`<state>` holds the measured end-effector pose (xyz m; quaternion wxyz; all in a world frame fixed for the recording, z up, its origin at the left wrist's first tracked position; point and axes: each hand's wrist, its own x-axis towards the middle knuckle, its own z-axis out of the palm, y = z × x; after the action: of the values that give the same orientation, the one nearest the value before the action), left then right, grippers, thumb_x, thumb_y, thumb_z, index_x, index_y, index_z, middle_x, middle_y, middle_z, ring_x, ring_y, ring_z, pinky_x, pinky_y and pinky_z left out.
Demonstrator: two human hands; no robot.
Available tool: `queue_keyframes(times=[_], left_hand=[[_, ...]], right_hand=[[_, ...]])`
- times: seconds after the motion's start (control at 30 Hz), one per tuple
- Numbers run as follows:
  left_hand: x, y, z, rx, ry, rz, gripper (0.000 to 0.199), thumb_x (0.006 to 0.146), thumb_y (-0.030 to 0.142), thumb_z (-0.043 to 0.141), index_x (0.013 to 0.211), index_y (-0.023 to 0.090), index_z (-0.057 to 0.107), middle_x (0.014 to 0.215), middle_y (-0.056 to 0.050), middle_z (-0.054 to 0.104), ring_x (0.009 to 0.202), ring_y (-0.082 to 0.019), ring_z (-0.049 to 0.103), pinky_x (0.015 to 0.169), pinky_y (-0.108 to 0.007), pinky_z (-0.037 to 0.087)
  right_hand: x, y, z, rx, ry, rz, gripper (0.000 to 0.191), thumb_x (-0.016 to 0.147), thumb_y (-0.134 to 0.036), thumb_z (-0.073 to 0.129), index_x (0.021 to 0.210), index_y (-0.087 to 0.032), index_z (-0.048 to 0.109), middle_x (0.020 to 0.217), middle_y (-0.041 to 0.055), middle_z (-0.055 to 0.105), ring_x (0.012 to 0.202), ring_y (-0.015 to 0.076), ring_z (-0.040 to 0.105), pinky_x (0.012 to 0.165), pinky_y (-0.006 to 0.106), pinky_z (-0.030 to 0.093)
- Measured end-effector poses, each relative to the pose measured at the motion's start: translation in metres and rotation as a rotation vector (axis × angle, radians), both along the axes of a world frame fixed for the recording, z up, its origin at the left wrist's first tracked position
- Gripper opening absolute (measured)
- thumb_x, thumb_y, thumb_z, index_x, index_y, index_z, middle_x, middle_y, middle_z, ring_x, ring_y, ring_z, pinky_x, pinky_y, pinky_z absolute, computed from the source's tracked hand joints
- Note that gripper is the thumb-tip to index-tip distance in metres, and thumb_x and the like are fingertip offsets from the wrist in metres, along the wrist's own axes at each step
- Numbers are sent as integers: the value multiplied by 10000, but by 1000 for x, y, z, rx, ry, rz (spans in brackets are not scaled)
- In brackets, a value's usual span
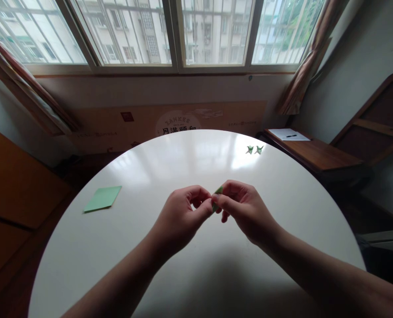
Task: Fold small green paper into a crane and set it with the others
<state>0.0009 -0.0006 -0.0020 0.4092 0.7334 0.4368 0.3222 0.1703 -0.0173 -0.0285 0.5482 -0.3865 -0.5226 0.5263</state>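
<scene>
A small folded piece of green paper (pixel 215 206) is pinched between my two hands, above the middle of the white round table (pixel 170 282). My left hand (pixel 186 214) grips its left edge between thumb and forefinger. From the other side, the thumb and fingers of my right hand (pixel 241 203) close on the same paper and hide much of it. A flat stack of square green paper (pixel 103 198) lies on the left of the table. At the far right of the tabletop sit two small folded green paper figures (pixel 250 149), side by side.
Behind the table's far edge is a beige printed panel (pixel 216 121) below a barred window (pixel 213 35). To the right stands a wooden side table (pixel 329 152) with a white sheet (pixel 282 134) and a pen (pixel 291 136). Curtains (pixel 299 88) hang at both sides.
</scene>
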Motion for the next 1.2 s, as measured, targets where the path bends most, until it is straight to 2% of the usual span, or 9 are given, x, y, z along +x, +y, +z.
queue_keyframes(times=[0.17,0.37,0.6,0.73,0.87,0.93,1.03,1.2], left_hand=[[0,-1,-1,93,101,-4,323,943,388,543,727,167,640,637,15,555,569,-123,504,509,-219,413],[-2,-2,1,129,154,-53,292,976,367,492,835,179,665,735,-7,631,569,-126,532,542,-232,439],[-4,0,8,152,232,-13,249,941,338,532,814,169,664,741,-26,659,599,-146,556,518,-236,414],[-4,2,7,138,138,27,250,932,351,560,827,163,685,751,-36,678,622,-151,582,532,-236,452],[-3,2,5,42,7,-3,247,901,381,624,864,165,738,757,-40,697,633,-150,590,505,-222,463],[-2,2,5,-36,-56,15,253,870,397,663,825,158,735,694,-24,663,588,-137,563,462,-209,447],[-2,3,6,-137,-166,81,277,820,418,710,775,145,706,604,16,580,501,-105,503,418,-198,422],[-3,6,5,-202,-224,105,272,791,404,741,733,142,696,581,29,554,486,-89,484,421,-186,416]], right_hand=[[-1,2,-1,-12,44,-20,173,805,-266,742,695,-180,640,651,3,655,607,137,596,484,218,481],[0,4,0,-44,89,-28,191,781,-278,768,680,-185,636,647,7,668,616,146,617,477,213,479],[9,9,6,-88,151,-133,235,786,-323,784,689,-190,617,663,-3,661,609,143,622,457,201,462],[8,9,7,-107,130,-61,215,793,-330,785,703,-185,655,666,5,671,623,144,626,471,202,469],[6,8,5,-80,72,23,159,783,-317,795,746,-178,727,674,12,677,626,139,608,482,206,476],[6,7,3,-69,65,21,149,775,-319,802,825,-184,763,716,22,699,638,145,611,486,217,486],[4,7,0,-77,61,12,236,775,-348,808,960,-204,778,824,48,741,677,163,631,488,231,499],[1,6,-1,-92,42,13,212,787,-389,803,868,-196,768,776,44,726,668,163,632,464,215,493]])
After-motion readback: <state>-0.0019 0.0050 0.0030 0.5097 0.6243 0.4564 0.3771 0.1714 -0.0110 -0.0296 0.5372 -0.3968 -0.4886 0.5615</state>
